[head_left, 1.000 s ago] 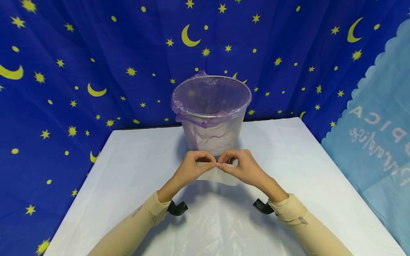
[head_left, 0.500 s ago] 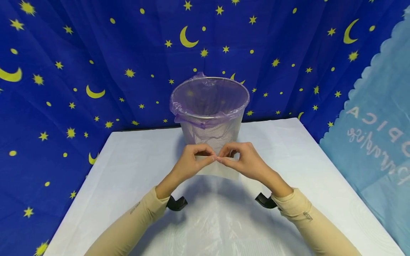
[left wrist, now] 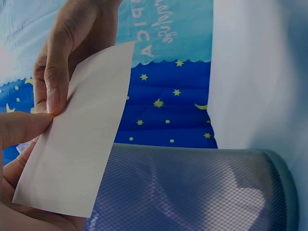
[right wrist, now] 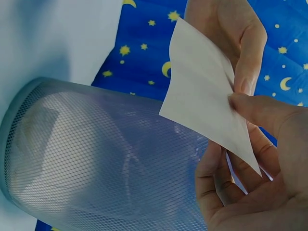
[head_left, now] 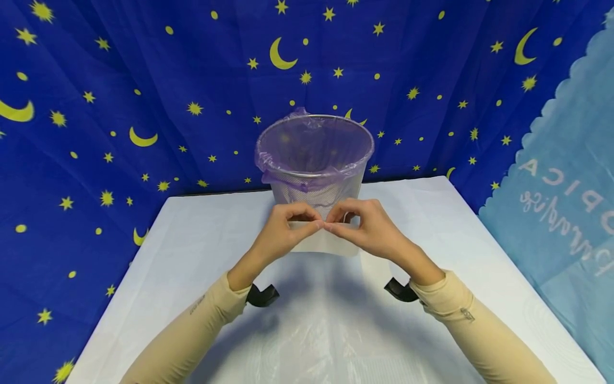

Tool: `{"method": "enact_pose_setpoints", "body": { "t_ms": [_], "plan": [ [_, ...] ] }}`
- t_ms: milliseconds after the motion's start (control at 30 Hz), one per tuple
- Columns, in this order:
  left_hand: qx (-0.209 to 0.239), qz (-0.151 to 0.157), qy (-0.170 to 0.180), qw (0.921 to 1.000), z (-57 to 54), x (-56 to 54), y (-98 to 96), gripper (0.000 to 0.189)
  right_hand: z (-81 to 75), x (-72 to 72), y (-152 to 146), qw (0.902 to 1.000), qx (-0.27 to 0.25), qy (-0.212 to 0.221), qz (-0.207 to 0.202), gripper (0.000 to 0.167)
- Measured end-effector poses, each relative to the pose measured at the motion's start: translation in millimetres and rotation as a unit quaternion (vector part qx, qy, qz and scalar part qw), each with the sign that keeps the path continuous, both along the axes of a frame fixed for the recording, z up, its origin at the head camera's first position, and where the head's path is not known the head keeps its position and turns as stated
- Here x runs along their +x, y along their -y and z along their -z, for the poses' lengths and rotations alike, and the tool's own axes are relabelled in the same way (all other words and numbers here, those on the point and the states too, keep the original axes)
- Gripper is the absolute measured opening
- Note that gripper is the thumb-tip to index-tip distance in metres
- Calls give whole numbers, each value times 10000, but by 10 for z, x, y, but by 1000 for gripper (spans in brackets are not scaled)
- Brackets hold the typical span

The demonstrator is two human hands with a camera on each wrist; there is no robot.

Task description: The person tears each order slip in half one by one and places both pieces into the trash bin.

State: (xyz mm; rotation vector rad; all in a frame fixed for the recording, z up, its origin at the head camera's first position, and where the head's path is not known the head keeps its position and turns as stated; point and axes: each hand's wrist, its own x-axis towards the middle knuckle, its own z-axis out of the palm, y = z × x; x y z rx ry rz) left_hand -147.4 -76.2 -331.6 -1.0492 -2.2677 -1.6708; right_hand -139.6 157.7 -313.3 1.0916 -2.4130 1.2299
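A small off-white sheet of paper (head_left: 326,242) is held up by its top edge between both hands, in front of the bin. My left hand (head_left: 283,229) pinches it near the middle with thumb and fingers. Right beside that, my right hand (head_left: 366,226) pinches the same edge, the two thumb tips meeting. In the left wrist view the paper (left wrist: 82,134) hangs flat, with no tear showing; the right wrist view shows the paper (right wrist: 202,86) slightly bent near the thumb. Behind the hands stands a mesh wastebasket (head_left: 318,194) lined with a purple plastic bag (head_left: 307,181) folded over its rim.
The wastebasket stands on a white-covered table (head_left: 211,234), near its back edge. A blue star-and-moon curtain (head_left: 192,69) hangs behind, a light blue cloth (head_left: 566,213) at the right. Black wrist mounts (head_left: 263,295) show at the cuffs. Something pale lies inside the basket.
Both hands have risen in the head view, moving towards the wastebasket with the paper between them. Their pinch on the paper stays the same.
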Motion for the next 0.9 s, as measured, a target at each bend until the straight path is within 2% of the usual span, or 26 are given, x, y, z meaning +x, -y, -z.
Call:
{"method": "enact_pose_setpoints", "body": {
  "t_ms": [433, 900],
  "plan": [
    [30, 8, -193, 9998, -166, -15, -5, 6, -161, 3, -6, 9997, -97, -199, 40, 6],
    [39, -50, -516, 9986, -388, -22, 10, 4, -409, -1, 21, 9991, -162, -395, -8, 7]
  ]
}}
